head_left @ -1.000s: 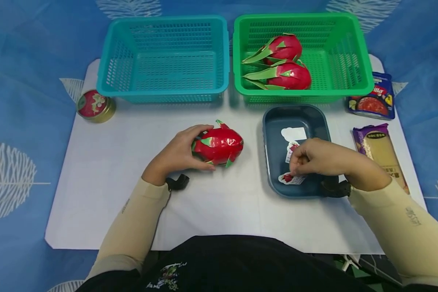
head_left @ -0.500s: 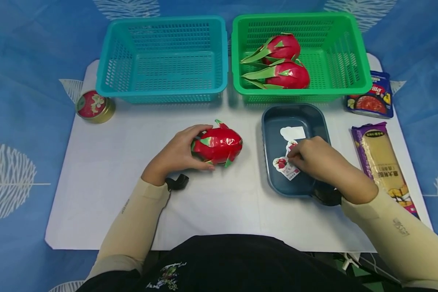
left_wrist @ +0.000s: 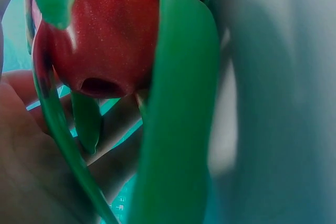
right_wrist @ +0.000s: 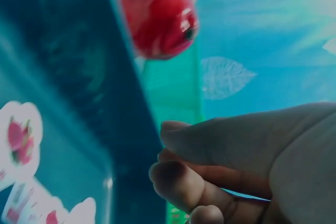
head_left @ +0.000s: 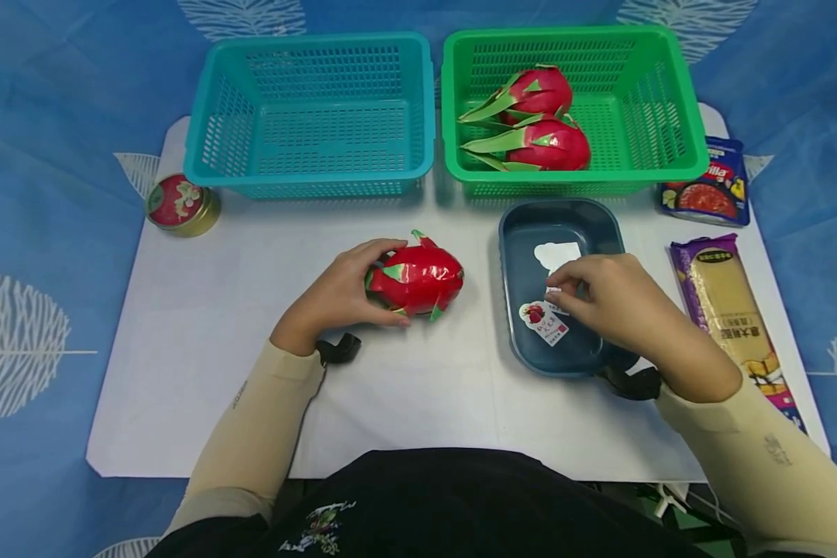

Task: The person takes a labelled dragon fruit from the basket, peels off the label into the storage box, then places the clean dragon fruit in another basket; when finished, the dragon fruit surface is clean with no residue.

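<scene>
Step in hand: label pick-up. Left hand (head_left: 338, 298) cups dragon fruit (head_left: 415, 277). Right hand (head_left: 610, 298), at 3 o'clock, pinches sticker (head_left: 555, 290) over dark tray (head_left: 523, 232). Next move likely calls for clean lift, then placement onto fruit.

Dragon fruit (head_left: 415, 279): glossy plastic. Baskets, teal (head_left: 309, 167) and green (head_left: 669, 159): perforated plastic. Tray (head_left: 523, 225): smooth, matt plastic. Stickers (head_left: 544, 322): paper. Tin (head_left: 180, 204): metal.

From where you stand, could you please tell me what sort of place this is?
Probably a staged tabletop sorting station: a white paper mat over blue leaf-print cloth, with teal and green plastic mesh baskets.
</scene>
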`<action>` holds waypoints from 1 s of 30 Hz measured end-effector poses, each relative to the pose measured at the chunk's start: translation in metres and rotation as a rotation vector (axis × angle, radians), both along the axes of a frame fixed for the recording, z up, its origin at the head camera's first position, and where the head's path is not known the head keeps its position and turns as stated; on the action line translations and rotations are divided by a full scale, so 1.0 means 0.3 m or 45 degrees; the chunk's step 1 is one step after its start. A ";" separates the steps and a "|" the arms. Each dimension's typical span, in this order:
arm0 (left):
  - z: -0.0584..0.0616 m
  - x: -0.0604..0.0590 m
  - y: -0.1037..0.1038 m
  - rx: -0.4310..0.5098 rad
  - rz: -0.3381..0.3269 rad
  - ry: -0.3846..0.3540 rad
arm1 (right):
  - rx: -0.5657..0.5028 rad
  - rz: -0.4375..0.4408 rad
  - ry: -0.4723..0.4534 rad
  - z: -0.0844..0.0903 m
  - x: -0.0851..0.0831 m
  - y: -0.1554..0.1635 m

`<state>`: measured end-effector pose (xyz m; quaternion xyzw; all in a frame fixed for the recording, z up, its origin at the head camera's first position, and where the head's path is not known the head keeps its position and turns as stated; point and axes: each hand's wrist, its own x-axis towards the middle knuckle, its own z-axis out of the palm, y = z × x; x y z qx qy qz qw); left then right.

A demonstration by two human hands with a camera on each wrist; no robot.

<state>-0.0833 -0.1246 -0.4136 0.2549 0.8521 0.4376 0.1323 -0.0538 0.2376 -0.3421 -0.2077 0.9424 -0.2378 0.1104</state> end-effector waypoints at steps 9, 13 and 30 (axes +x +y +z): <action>-0.006 0.001 0.003 0.000 -0.010 0.023 | -0.082 -0.046 0.041 0.034 -0.046 -0.009; -0.001 0.004 0.006 -0.013 -0.001 0.013 | -0.084 -0.153 0.009 0.031 -0.089 0.021; -0.010 0.006 0.007 0.000 0.020 0.011 | -1.909 -0.859 -0.854 -0.150 -0.291 0.328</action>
